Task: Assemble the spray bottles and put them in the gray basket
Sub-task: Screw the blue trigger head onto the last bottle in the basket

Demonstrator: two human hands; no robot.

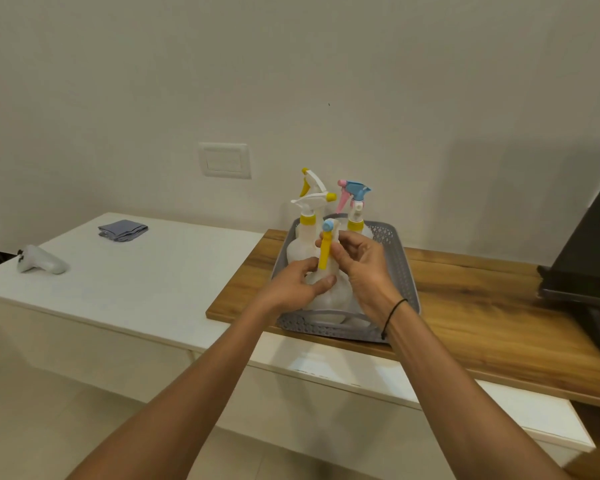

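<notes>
1. Left hand (300,285) grips the white bottle (329,292) standing in the near end of the gray basket (404,271).
2. Right hand (359,263) pinches its spray head (326,249).
3. No readable writing.

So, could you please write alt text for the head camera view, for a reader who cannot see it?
A person's left hand and right hand hold a white spray bottle with a yellow trigger in a gray basket on a wooden board. Three more assembled bottles stand behind it. A folded gray cloth and a white controller lie on the white table.
</notes>
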